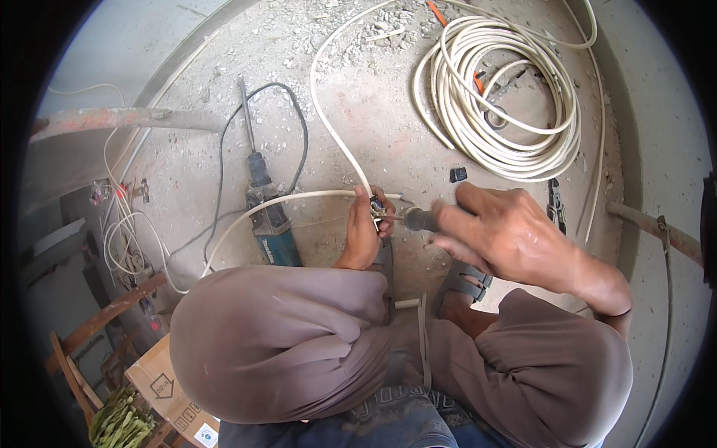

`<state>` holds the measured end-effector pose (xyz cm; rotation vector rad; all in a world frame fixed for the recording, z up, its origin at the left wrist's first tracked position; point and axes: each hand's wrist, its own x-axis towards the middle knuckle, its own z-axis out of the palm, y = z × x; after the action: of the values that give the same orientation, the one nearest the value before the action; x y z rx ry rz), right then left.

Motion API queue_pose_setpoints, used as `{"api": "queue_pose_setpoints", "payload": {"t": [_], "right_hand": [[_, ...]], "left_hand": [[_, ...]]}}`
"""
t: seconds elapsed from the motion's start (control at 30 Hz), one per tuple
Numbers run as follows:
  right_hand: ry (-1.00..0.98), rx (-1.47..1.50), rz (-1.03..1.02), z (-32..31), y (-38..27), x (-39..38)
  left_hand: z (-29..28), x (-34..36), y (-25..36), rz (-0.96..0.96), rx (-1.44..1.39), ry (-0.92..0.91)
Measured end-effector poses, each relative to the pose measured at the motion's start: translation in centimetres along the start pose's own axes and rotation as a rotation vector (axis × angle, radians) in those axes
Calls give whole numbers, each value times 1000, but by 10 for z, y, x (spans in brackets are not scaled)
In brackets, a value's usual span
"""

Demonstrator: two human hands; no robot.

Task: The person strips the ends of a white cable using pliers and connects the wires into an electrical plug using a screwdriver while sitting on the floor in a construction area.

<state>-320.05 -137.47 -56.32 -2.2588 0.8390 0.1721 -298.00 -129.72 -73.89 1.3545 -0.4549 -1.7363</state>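
Note:
My left hand (361, 237) is closed around a small electrical fitting (377, 211), partly hidden by the fingers. Two white cables (337, 142) come to it, one from above and one curving in from the left. In my right hand (504, 228), a screwdriver (420, 219) with a dark handle is gripped, its shaft pointing left at the fitting. The right fingers are slightly blurred. Whether the tip sits in a screw is too small to tell.
A large coil of white cable (448, 97) lies on the rubble-strewn floor. Pliers (556, 203) and a small black piece (458, 175) lie near my right hand. At left are a teal-and-black hammer drill (275, 235), tangled wires (127, 254) and a cardboard box (168, 384).

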Motion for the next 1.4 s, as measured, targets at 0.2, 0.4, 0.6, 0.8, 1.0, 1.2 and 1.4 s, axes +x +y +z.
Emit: {"api": "queue_pose_setpoints", "payload": {"t": [0.2, 0.4, 0.6, 0.8, 1.0, 1.2, 1.4], "right_hand": [[352, 293, -110, 9, 18, -7], [391, 204, -198, 12, 34, -14], [319, 241, 6, 4, 20, -18], [420, 305, -329, 8, 34, -16], [255, 237, 169, 7, 17, -21], [515, 388, -179, 23, 15, -7], [626, 358, -179, 39, 23, -5]], "left_hand": [[0, 0, 6, -109, -234, -135], [-4, 2, 9, -109, -283, -270], [-6, 3, 7, -121, -255, -265], [-7, 8, 1, -119, -274, -362], [-10, 2, 5, -93, -388, -296], [-14, 2, 6, -115, -422, -210], [-14, 3, 5, 46, -377, -141]]}}
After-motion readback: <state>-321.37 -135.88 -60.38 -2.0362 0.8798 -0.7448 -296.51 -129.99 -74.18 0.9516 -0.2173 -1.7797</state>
